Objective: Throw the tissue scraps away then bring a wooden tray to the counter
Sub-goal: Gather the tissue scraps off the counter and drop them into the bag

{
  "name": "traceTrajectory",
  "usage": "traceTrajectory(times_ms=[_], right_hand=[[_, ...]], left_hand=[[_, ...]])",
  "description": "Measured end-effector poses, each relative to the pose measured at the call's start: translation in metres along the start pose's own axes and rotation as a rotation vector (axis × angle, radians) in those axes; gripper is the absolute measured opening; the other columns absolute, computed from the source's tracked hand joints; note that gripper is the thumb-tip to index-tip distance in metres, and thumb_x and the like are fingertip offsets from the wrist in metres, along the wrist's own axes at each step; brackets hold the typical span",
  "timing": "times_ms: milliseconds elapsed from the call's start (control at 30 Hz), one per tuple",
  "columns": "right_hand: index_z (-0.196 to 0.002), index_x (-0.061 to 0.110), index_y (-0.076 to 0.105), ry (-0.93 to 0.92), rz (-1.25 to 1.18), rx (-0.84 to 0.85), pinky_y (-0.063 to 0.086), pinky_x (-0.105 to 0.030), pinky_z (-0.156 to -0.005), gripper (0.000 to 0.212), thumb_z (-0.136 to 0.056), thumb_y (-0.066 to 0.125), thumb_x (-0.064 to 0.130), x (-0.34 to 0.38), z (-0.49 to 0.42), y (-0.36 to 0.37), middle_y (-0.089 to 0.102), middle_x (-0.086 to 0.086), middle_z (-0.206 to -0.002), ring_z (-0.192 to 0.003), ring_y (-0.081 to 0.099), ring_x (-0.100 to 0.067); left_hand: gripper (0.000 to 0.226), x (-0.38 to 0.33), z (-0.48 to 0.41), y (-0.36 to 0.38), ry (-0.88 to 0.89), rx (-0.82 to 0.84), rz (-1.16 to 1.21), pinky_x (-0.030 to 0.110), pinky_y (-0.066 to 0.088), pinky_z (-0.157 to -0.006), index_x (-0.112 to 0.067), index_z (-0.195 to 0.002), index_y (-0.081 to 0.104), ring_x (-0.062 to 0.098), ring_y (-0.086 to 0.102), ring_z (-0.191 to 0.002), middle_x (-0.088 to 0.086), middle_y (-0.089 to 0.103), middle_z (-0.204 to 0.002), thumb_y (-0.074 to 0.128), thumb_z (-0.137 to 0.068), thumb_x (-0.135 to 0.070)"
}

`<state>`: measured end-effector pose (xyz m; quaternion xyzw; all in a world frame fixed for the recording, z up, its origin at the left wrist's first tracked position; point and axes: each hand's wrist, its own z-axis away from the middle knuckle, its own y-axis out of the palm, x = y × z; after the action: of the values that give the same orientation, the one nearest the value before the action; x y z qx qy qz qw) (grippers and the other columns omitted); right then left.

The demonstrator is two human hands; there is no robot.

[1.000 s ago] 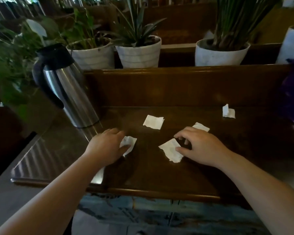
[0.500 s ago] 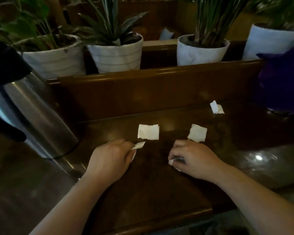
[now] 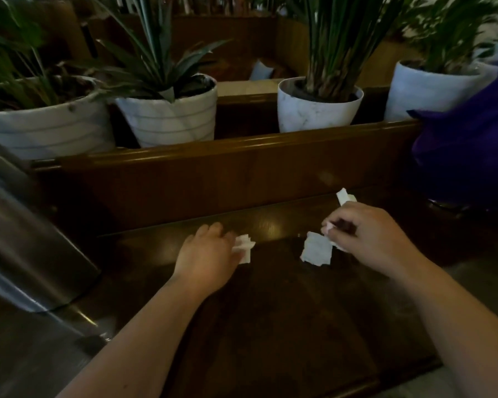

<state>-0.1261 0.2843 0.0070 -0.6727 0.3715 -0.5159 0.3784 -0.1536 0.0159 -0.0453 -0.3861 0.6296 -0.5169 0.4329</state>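
1. We are closing our left hand (image 3: 210, 251) on a scrap (image 3: 245, 246) on the table (image 3: 285, 326).
2. Our right hand (image 3: 368, 239) is pinching a second scrap (image 3: 316, 252).
3. A third scrap (image 3: 345, 195) is lying just beyond.

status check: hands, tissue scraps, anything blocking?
Left hand closed on a scrap. Right hand pinching another. One scrap loose beyond it. Steel flask far left, not blocking.
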Motion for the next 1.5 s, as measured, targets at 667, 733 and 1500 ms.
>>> traceTrajectory(times_ms=[667, 733, 1500], right_hand=[[-0.089, 0.029, 0.062, -0.153, 0.039, 0.234, 0.046, -0.027, -0.067, 0.004, -0.090, 0.059, 0.032, -0.059, -0.031, 0.023, 0.054, 0.012, -0.086, -0.076, 0.052, -0.004], [-0.085, 0.031, 0.060, -0.079, -0.003, 0.150, 0.048, -0.027, -0.065, 0.006, -0.090, 0.058, 0.032, -0.074, -0.041, 0.005, 0.055, 0.012, -0.084, -0.074, 0.055, -0.004], [-0.078, 0.027, 0.058, 0.081, -0.036, 0.052, 0.043, -0.026, -0.055, 0.011, -0.088, 0.064, 0.027, -0.118, -0.058, -0.004, 0.056, 0.009, -0.074, -0.064, 0.056, -0.008]], left_hand=[[0.028, -0.090, -0.020, 0.008, 0.046, -0.199, 0.314, 0.011, 0.038, -0.056, -0.024, -0.117, 0.057, 0.001, 0.053, -0.072, -0.006, 0.064, -0.100, 0.054, -0.090, -0.029], [0.030, -0.095, -0.025, 0.014, 0.020, -0.209, 0.321, 0.009, 0.034, -0.055, -0.026, -0.120, 0.055, 0.000, 0.051, -0.073, -0.007, 0.063, -0.104, 0.053, -0.090, -0.031], [0.030, -0.104, -0.034, 0.028, 0.090, -0.166, 0.205, 0.019, 0.038, -0.050, -0.016, -0.107, 0.065, 0.012, 0.058, -0.065, 0.003, 0.067, -0.088, 0.066, -0.077, -0.022]])
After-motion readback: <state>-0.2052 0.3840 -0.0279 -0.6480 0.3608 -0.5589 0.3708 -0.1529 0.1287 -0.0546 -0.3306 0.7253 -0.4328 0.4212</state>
